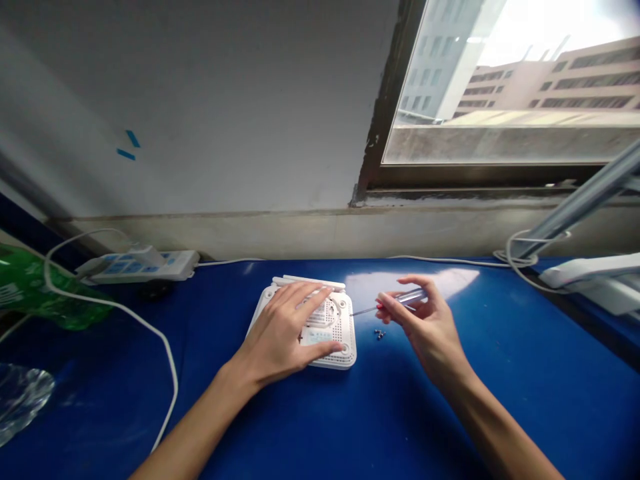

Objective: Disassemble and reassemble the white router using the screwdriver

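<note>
A white router [327,360] lies with its vented, labelled underside up on the blue table, its antennas folded along the far edge. My left hand [287,327] rests flat across its left part with the fingers spread, covering much of that side. In my right hand [425,320] is a screwdriver [413,297] with a clear handle, gripped between thumb and fingers. Its thin shaft points left, and the tip meets the router's right edge. Several small screws [380,334] lie in a little pile on the table, between the router and my right hand.
A white power strip [173,265] with a plugged-in cable stands at the back left. Nearby lie a green bottle [45,293] and a crumpled clear plastic piece [23,397]. A white cable [167,353] loops across the left side. At the right are a metal post [580,200] and a white device [595,277].
</note>
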